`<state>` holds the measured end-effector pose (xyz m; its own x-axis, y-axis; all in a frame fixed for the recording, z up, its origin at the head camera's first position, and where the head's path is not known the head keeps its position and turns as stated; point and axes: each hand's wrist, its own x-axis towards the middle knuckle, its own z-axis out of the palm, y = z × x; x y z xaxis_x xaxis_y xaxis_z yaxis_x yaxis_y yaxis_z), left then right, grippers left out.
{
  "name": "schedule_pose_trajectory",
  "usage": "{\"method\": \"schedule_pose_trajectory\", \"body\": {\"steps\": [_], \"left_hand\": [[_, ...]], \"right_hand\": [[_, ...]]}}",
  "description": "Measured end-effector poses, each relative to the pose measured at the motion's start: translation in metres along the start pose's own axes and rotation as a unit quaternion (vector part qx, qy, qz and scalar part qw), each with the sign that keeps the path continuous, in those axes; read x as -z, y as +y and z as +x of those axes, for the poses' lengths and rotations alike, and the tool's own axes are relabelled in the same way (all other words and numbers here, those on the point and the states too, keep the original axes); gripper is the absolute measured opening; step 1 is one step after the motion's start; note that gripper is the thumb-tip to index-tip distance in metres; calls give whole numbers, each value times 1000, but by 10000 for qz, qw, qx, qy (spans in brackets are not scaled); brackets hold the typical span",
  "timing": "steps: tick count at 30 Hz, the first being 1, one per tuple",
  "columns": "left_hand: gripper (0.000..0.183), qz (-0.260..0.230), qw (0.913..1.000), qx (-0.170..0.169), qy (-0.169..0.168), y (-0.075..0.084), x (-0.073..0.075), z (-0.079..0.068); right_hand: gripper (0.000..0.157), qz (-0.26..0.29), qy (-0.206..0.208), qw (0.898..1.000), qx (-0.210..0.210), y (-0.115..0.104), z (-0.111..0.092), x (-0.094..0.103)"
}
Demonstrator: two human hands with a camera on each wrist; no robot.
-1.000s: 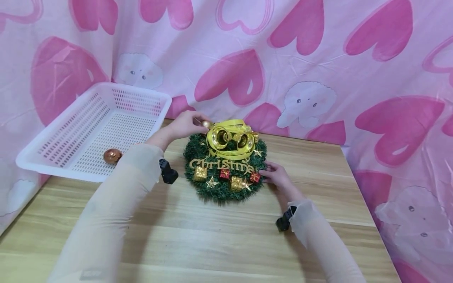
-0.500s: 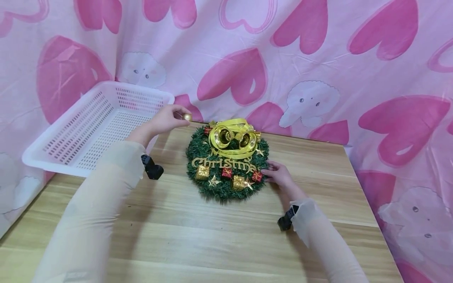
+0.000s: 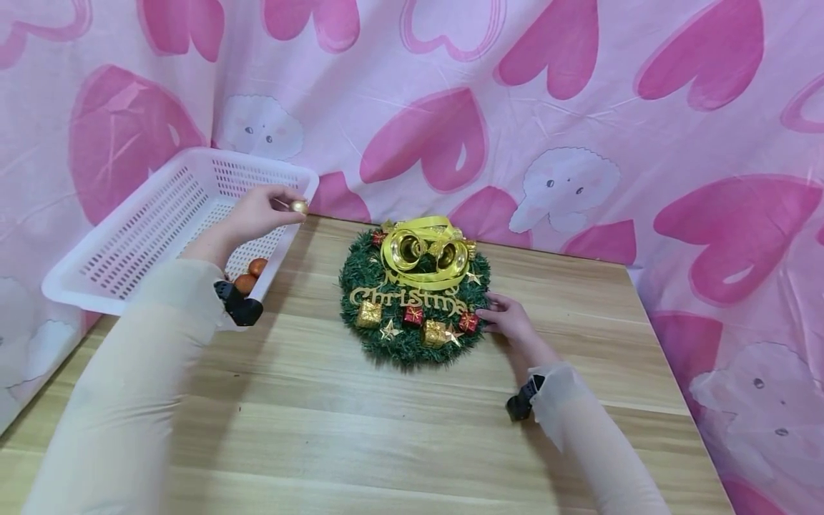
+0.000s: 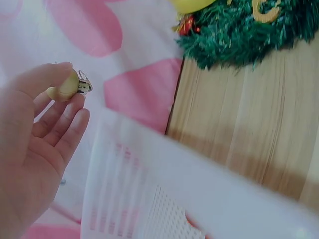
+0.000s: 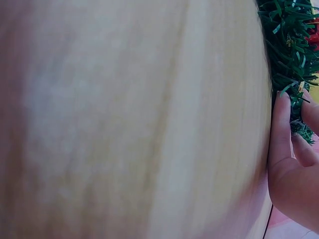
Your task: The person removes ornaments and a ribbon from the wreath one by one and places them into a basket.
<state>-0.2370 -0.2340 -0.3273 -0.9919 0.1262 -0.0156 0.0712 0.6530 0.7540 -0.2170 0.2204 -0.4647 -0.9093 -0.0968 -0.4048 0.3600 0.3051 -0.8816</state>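
Observation:
A small gold Christmas bauble (image 3: 299, 207) is pinched between the thumb and fingers of my left hand (image 3: 260, 211), above the right rim of the white plastic basket (image 3: 90, 302). In the left wrist view the metal cap and loop of the bauble (image 4: 69, 88) point away from the hand. My right hand (image 3: 508, 318) holds the right edge of a green Christmas wreath (image 3: 399, 354), thumb and fingers on either side of the greenery (image 5: 289, 55). Gold bells (image 3: 425, 254) with yellow ribbon, gift boxes, stars and gold lettering decorate the wreath, which lies on the table.
Two orange-brown baubles (image 3: 244, 284) lie in the basket's near right part, partly hidden by the left wrist. The wooden table (image 3: 386, 443) ends at a pink heart-print cloth (image 3: 425, 139) behind. A black camera is strapped to each wrist.
My left hand has carried the gold bauble from the wreath's upper left edge leftward to the basket's rim. My right hand stays at the wreath's right edge.

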Motion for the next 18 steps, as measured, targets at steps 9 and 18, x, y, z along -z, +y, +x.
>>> {"method": "schedule_pose_trajectory", "body": {"steps": [9, 18], "left_hand": [[41, 122, 9994, 177, 254, -17, 16, -13], [40, 253, 9985, 373, 307, -40, 25, -21]], "right_hand": [[64, -78, 1, 10000, 37, -1, -1, 0], [66, -110, -16, 9999, 22, -2, -2, -1]]}}
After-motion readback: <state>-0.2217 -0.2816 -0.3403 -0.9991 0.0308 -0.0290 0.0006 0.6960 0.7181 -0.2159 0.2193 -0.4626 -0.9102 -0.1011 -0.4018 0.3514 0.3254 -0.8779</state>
